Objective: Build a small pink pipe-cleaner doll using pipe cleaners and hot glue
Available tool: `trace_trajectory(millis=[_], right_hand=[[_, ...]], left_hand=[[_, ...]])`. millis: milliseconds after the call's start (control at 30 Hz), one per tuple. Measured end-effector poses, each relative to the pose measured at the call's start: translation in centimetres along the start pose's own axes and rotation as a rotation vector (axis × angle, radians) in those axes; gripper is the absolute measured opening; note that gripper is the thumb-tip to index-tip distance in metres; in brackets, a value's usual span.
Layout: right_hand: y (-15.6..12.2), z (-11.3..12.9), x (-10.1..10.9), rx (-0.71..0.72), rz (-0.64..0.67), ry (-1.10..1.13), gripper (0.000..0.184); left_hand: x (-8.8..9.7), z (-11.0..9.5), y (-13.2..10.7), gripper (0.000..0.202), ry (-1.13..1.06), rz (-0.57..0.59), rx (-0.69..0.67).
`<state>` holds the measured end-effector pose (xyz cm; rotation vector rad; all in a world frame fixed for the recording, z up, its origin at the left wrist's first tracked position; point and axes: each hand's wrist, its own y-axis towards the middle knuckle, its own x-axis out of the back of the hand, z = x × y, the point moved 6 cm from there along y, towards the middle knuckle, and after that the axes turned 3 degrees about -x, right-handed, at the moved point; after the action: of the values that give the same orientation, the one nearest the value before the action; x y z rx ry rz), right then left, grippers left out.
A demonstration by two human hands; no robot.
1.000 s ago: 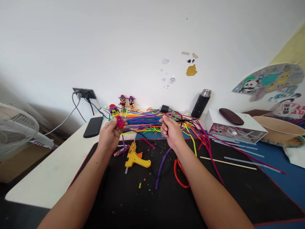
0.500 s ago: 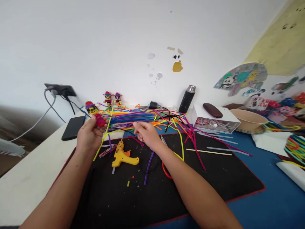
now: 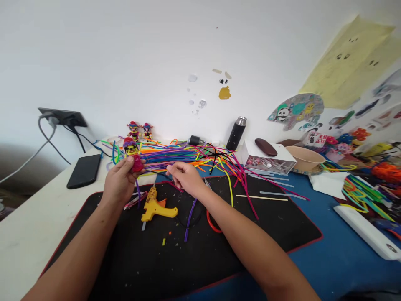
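My left hand (image 3: 120, 179) is closed around the lower part of a small doll (image 3: 137, 162) of fuzzy pipe cleaners, with a magenta body, yellow-and-black face and red-purple hat. The doll is upright, above the left end of a pile of coloured pipe cleaners (image 3: 175, 155). My right hand (image 3: 186, 177) is closed with curled fingers, in front of the pile; anything in its fingertips is hidden. Between and below the hands lies a yellow hot glue gun (image 3: 159, 209) on a black mat (image 3: 150, 267). A purple pipe cleaner (image 3: 189, 221) and red-handled scissors (image 3: 211, 222), partly under my right forearm, lie nearby.
Two similar dolls (image 3: 133, 130) stand by the wall. A phone (image 3: 84, 171) lies at left, below a power strip (image 3: 62, 117). Toward the right are a black flask (image 3: 236, 133), a white box (image 3: 247, 155) with a glasses case on top, and a beige bowl (image 3: 305, 158).
The view has turned slightly right. My left hand has brought the doll closer to my right hand. A yellow pipe cleaner beside the left hand no longer shows there.
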<state>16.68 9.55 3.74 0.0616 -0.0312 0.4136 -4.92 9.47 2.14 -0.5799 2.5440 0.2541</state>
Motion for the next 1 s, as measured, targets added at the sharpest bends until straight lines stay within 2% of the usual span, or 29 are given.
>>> trace_trajectory(millis=[133, 333, 433, 600, 733, 1000], right_hand=[[-0.9, 0.1, 2.4, 0.011, -0.035, -0.172, 0.044], [-2.7, 1.1, 8.6, 0.024, -0.183, -0.481, 0.036], [-3.7, 1.0, 12.2, -0.073, -0.258, -0.756, 0.035], [-5.3, 0.0, 16.6, -0.192, -0.293, -0.94, 0.027], [-6.6, -0.8, 18.0, -0.279, -0.277, -1.082, 0.023], [-7.2, -0.8, 17.2, -0.358, -0.192, -1.314, 0.023]], left_hand=[[0.0, 0.3, 0.0, 0.029, 0.011, 0.018, 0.013], [-0.1, 0.8, -0.1, 0.035, 0.006, 0.056, 0.037], [0.1, 1.1, 0.0, 0.035, 0.002, 0.061, 0.043], [0.2, 1.1, 0.2, 0.032, 0.004, 0.054, 0.038], [0.1, 0.9, 0.1, 0.029, 0.006, 0.055, 0.03], [0.3, 0.4, 0.3, 0.024, -0.016, 0.046, -0.004]])
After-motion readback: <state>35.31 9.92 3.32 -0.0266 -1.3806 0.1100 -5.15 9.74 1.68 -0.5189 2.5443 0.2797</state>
